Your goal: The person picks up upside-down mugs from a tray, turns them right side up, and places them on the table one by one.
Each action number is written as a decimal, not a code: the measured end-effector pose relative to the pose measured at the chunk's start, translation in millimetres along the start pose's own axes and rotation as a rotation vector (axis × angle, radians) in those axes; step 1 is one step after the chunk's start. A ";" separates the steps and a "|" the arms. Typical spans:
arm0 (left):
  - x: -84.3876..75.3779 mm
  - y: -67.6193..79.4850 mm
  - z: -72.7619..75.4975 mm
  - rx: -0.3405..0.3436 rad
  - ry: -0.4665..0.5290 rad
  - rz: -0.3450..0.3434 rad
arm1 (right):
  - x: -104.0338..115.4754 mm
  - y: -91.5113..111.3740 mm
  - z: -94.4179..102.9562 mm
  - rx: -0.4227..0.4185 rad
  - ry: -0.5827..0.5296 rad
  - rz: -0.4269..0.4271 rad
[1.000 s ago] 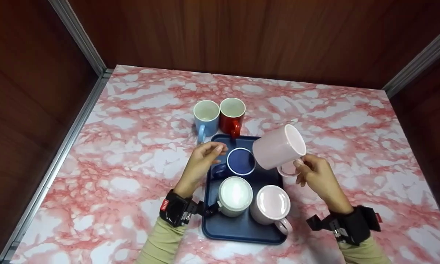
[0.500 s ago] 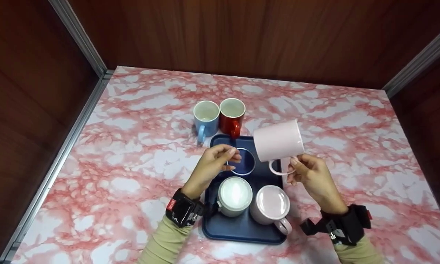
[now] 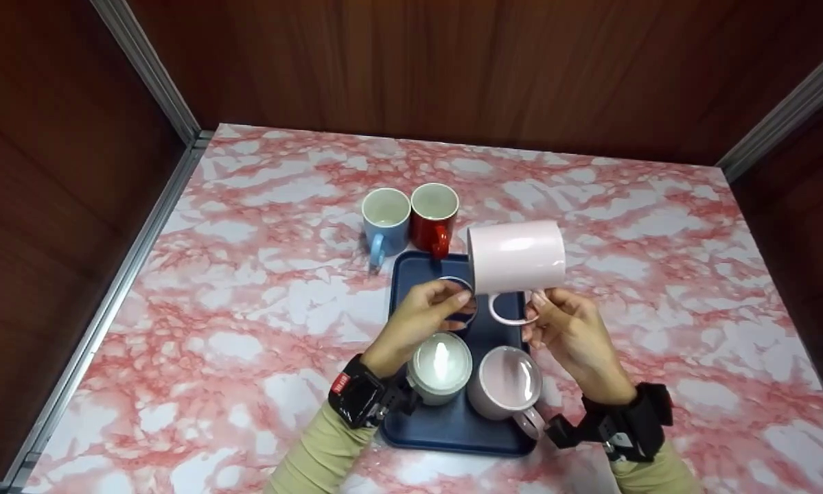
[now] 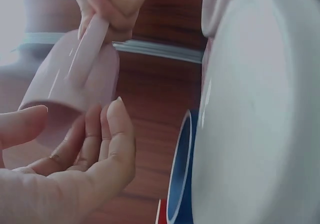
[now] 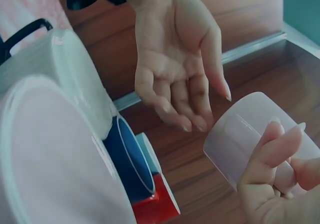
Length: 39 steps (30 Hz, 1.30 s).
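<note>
In the head view my right hand [image 3: 579, 339] pinches the handle of a pale pink mug [image 3: 517, 257], holding it up on its side over the tray. The left wrist view shows its open mouth turned toward my left hand [image 3: 414, 326]. That hand's fingers are loosely bent near the mouth and grip nothing; a gap parts them from the mug in the right wrist view. Below stands a dark blue mug [image 5: 122, 156], mostly covered by my left hand in the head view. A white mug [image 3: 442, 367] and a second pink mug [image 3: 509, 381] stand nearer me.
The blue tray [image 3: 452, 436] carries the standing mugs. Just behind it, side by side on the red-and-white marbled table [image 3: 246, 281], are a light blue mug [image 3: 387, 223] and a red mug [image 3: 433, 219]. Brown panels [image 3: 452, 68] enclose the back and sides.
The held pink mug has turned from tilted to nearly level and shifted slightly left. My left hand has moved right toward its mouth, now covering much of the dark blue mug.
</note>
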<state>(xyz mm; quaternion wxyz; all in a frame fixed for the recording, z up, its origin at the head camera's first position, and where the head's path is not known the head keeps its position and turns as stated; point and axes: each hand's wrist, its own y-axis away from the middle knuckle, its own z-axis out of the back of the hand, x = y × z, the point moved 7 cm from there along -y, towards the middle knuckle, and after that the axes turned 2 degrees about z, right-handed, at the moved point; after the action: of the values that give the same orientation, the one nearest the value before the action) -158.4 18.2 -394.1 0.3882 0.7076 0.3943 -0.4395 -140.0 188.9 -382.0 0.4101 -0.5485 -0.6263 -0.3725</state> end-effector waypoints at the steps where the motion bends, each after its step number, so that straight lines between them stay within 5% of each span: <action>1: 0.0 0.2 -1.7 0.006 0.004 0.005 | -0.2 0.1 -1.3 0.007 -0.011 0.001; 5: 1.3 0.9 -8.8 0.046 0.069 0.015 | -1.2 0.1 -5.4 0.029 -0.084 0.012; 14: 8.0 1.4 -23.4 0.079 0.406 0.056 | -4.1 0.8 -15.9 0.101 -0.204 0.056; 23: 3.8 2.1 -30.9 0.095 0.523 0.014 | -6.6 1.6 -26.4 0.201 -0.379 0.067; 39: 3.6 -0.8 -35.8 0.070 0.582 -0.093 | -15.9 -1.0 -24.8 0.038 -0.171 -0.032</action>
<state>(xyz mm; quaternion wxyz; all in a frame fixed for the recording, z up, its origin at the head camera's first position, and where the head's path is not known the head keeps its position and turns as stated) -146.7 51.3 -386.4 0.2136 0.7981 0.5054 -0.2489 -137.4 160.0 -387.1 0.3594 -0.5605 -0.6745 -0.3190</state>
